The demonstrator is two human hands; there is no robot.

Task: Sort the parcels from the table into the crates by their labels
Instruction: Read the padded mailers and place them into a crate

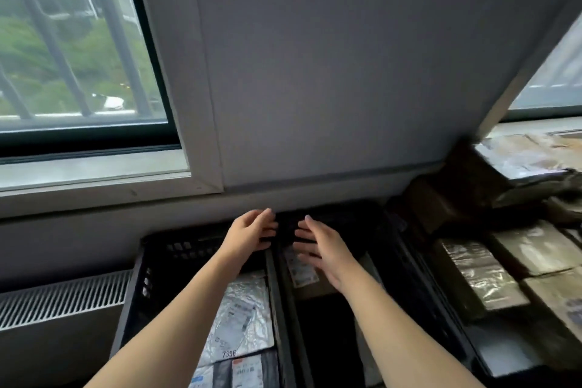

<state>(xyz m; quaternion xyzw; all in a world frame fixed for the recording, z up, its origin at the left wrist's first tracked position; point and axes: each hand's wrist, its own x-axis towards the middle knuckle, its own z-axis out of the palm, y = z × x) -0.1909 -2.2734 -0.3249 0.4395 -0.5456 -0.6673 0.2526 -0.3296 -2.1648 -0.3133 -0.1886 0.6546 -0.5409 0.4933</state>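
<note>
Two black plastic crates stand side by side below me against the wall. The left crate [157, 261] holds a silvery parcel [242, 318] with a white label and more labelled packets under it. In the right crate [406, 264] lies a brown parcel [315, 288] with a white label. My left hand [248, 235] and my right hand [321, 249] reach out over the far ends of the crates, palms facing each other, fingers spread and relaxed. Neither hand holds anything.
To the right, a table [504, 353] carries several brown and foil-wrapped parcels [482, 277]. More cardboard parcels [441, 201] pile by the wall corner. A radiator grille [63, 296] is at the lower left under the window sill [94, 176].
</note>
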